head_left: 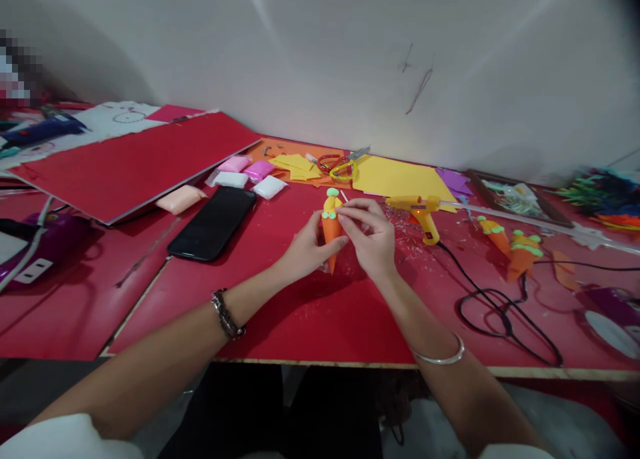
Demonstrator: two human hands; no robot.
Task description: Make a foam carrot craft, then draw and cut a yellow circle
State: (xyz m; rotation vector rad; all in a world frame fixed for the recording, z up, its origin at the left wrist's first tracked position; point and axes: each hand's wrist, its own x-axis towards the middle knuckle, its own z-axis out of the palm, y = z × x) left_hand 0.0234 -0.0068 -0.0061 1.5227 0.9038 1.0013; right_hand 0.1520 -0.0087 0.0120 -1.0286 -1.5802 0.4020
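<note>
One orange cone (331,230) partly behind left thumb (332,248)

Between the bare forearms (175,346), the red worktop (320,329) lies open from its front edge up to the orange carrot-shaped figure (331,230). Rightward, a looped black cable (479,291) and a yellow plastic glue gun (427,220) obstruct; towards the back-left corner, a flat black rectangular phone (214,224).

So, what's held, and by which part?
The left hand holds the orange cone by its sides; the right hand apparently pinches a white stick near its bottom.
</note>
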